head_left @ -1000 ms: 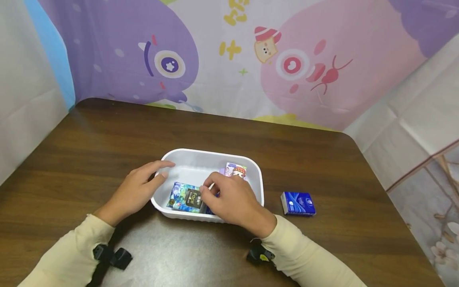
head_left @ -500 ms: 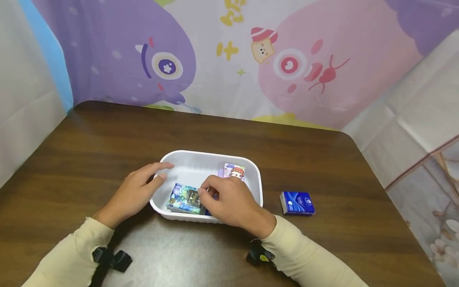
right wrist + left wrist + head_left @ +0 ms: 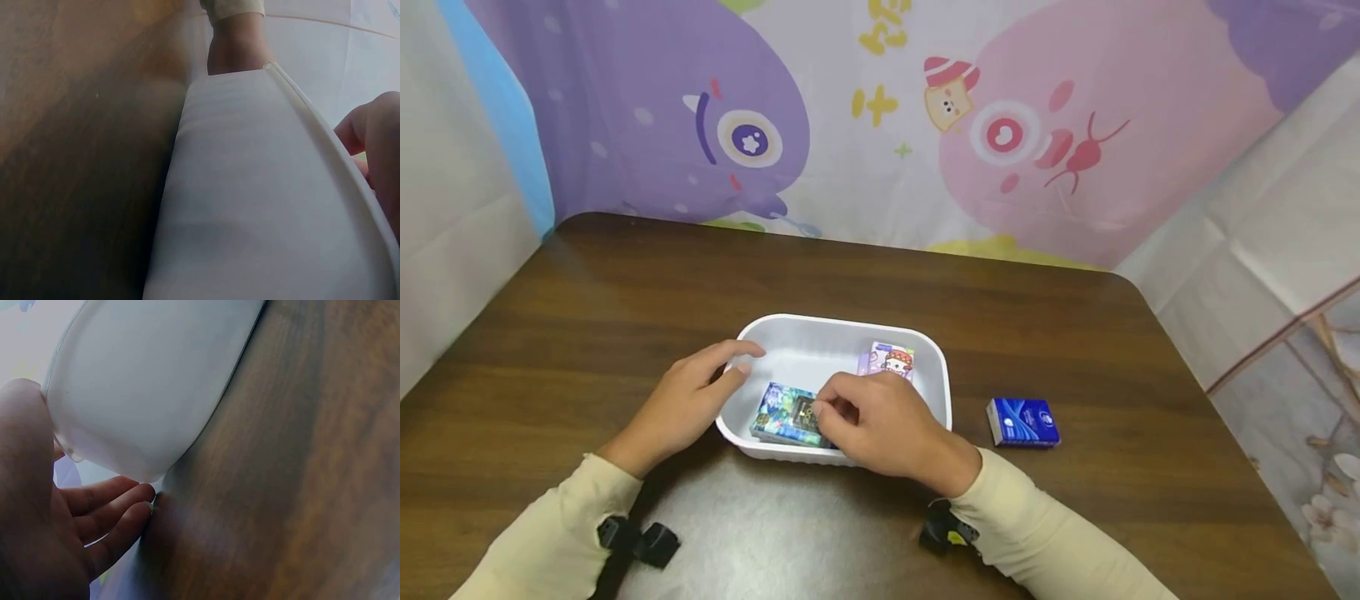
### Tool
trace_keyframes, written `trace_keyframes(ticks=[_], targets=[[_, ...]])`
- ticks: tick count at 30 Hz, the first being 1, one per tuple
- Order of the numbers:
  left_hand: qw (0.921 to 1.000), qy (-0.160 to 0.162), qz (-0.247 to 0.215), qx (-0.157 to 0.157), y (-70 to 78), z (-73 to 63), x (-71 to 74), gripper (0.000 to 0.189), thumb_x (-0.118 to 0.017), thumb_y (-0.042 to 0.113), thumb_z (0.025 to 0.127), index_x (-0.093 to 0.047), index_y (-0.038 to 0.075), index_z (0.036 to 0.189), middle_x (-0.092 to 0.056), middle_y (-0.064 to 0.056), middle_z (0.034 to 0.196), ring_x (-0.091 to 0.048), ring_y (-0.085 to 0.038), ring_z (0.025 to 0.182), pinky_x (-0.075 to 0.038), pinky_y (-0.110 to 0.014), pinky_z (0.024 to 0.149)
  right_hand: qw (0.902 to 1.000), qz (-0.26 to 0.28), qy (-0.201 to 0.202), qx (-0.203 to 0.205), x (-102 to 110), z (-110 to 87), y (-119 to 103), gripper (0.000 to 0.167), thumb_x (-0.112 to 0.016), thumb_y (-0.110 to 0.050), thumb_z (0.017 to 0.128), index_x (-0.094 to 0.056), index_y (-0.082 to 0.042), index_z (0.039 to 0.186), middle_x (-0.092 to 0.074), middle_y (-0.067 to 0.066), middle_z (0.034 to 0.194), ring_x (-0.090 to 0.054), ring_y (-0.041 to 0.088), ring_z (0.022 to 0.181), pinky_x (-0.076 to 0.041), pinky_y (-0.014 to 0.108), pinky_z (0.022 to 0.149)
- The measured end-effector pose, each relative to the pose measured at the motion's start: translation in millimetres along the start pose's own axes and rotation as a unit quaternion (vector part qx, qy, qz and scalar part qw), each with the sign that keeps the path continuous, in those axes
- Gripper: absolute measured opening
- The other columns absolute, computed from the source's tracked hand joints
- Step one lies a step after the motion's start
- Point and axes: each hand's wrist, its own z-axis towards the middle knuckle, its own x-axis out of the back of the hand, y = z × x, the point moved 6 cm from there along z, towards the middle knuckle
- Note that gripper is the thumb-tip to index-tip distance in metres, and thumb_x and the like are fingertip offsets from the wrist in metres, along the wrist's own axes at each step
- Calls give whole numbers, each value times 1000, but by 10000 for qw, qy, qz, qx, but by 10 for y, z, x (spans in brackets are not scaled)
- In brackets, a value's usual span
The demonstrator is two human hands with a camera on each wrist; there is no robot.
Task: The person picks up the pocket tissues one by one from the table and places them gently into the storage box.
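A white plastic basin (image 3: 842, 318) stands in the middle of the table. My left hand (image 3: 688, 392) holds its left end, thumb and index finger over the rim; in the left wrist view the other fingers (image 3: 115, 512) lie against the outer wall. Inside the basin, the thumb and index finger of my right hand (image 3: 891, 425) pinch the right end of a colourful pocket tissue pack (image 3: 778, 412). A sliver of dark blue shows beneath that hand, mostly hidden. Behind it lies a white and purple cartoon-printed pack (image 3: 893, 358).
To the right of the basin a blue pocket tissue pack (image 3: 1024, 423) lies on the brown wooden table (image 3: 1112, 492). A cartoon-printed cloth (image 3: 865, 175) hangs along the back edge, with pale cloth at both sides.
The colourful pack's near side shows more than before, and my right fingers have slid slightly left over its end. My left hand keeps its place at the rim.
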Motion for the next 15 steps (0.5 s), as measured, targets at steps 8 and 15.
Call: trace_keyframes(ticks=[8, 15], targets=[[9999, 29, -104, -79, 41, -1, 4, 26, -52, 29, 105, -66, 18, 125, -63, -6, 132, -53, -29, 127, -39, -54, 103, 9998, 205, -16, 22, -5, -9, 11, 9, -65, -18, 90, -70, -17, 83, -56, -16, 66, -47, -4, 58, -40, 15, 53], [9999, 41, -90, -22, 52, -15, 8, 26, -52, 28, 106, -66, 17, 124, -63, -6, 131, -53, -29, 126, -39, -53, 102, 9995, 247, -56, 189, -29, -10, -4, 9, -64, -19, 90, -69, -17, 83, -57, -16, 66, -47, -5, 58, -40, 13, 54]])
